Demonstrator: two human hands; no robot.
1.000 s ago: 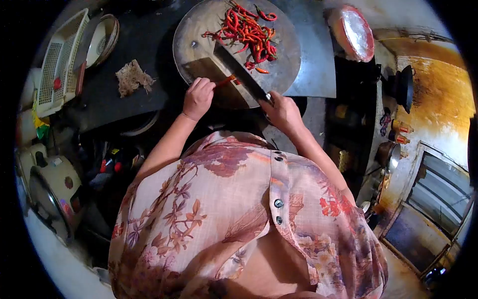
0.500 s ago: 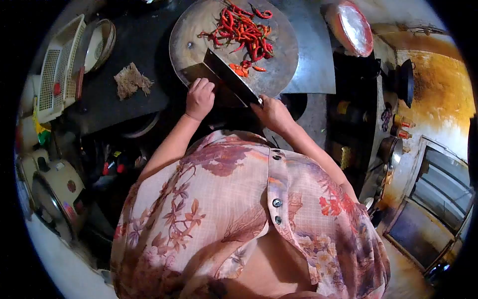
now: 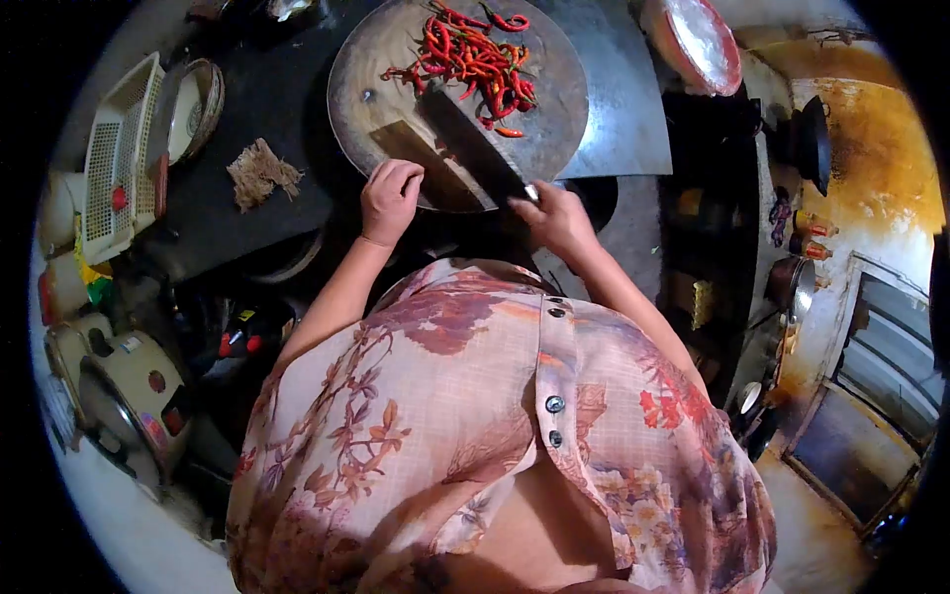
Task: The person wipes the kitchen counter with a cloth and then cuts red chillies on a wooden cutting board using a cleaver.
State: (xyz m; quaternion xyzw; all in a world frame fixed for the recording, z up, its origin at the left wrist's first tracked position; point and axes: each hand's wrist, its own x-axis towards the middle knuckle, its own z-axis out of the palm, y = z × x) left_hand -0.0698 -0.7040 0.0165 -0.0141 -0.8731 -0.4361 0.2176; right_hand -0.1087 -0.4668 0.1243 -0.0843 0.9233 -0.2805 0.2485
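A round wooden board point(image 3: 559, 99) carries a heap of red chilies point(image 3: 475, 57) near its far side. My right hand point(image 3: 559, 218) is closed round the handle of a wide dark cleaver point(image 3: 470, 144), whose blade slants up and left over the near part of the board. Small reddish bits lie beside the blade. At the board's near left edge is my left hand point(image 3: 392, 198), with its fingers curled together; whether they hold anything is hidden.
On the left stand a cream plastic basket point(image 3: 119, 158), a bowl point(image 3: 193, 109) and a brown crumpled cloth point(image 3: 263, 174) on the dark table. A red-rimmed basin point(image 3: 703, 45) is at the upper right. A dark wok point(image 3: 811, 147) hangs at the right.
The chili that was between my left hand and the blade is no longer visible there. The cleaver has shifted and the orange-red pieces seen beyond its blade are now out of sight.
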